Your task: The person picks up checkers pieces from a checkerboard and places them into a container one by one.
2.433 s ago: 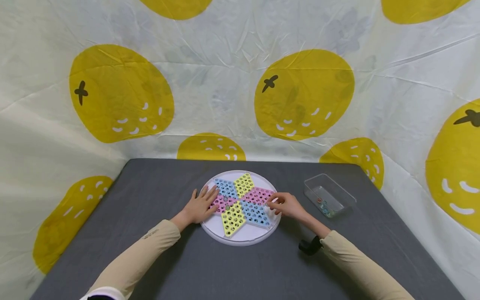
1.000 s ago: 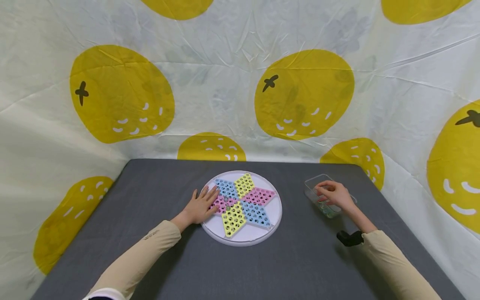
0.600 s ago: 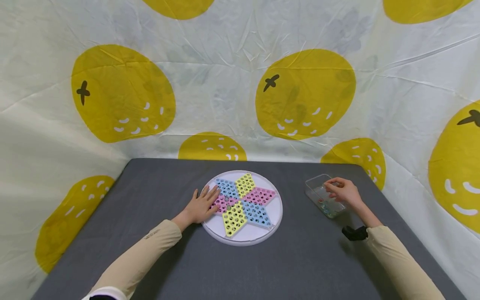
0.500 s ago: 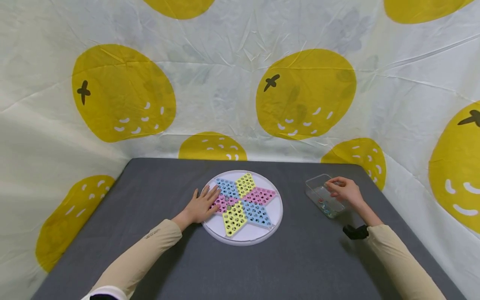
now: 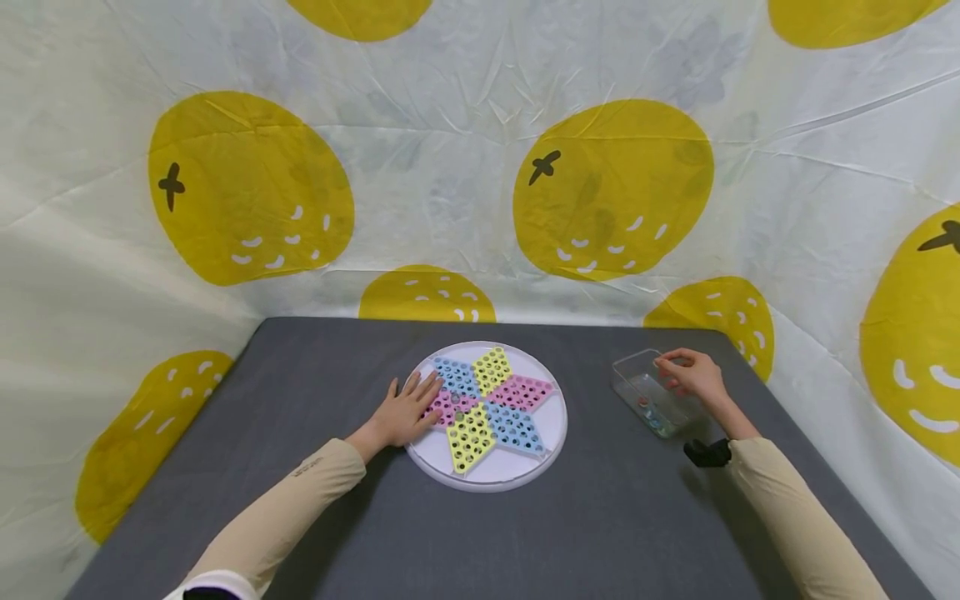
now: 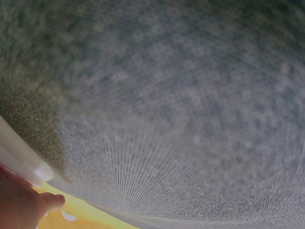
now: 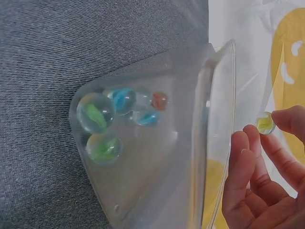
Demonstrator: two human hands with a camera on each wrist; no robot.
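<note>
My right hand (image 5: 696, 375) is above the clear plastic box (image 5: 628, 392), pinching a yellow-green marble (image 7: 265, 123) between thumb and fingertip, as the right wrist view shows. Inside the box lie several glass marbles (image 7: 95, 113) with green, blue and red-brown swirls, gathered at one end. My left hand (image 5: 401, 414) lies spread over the left side of a round white Chinese checkers board (image 5: 517, 472). Its fingers cover part of a pink point of the star. In the left wrist view only the thumb and edge of that hand (image 6: 24, 205) show.
The star (image 5: 471, 437) has yellow, blue and pink points full of holes, with a few marbles apparently seated near the pink left point. A dark grey cloth (image 5: 480, 542) covers the table. Behind stands a white curtain (image 5: 435, 192) printed with yellow fruit.
My right hand has gone from the right edge of the board to the box, dipped in, and risen slightly with a marble. The left hand has stayed on the board.
</note>
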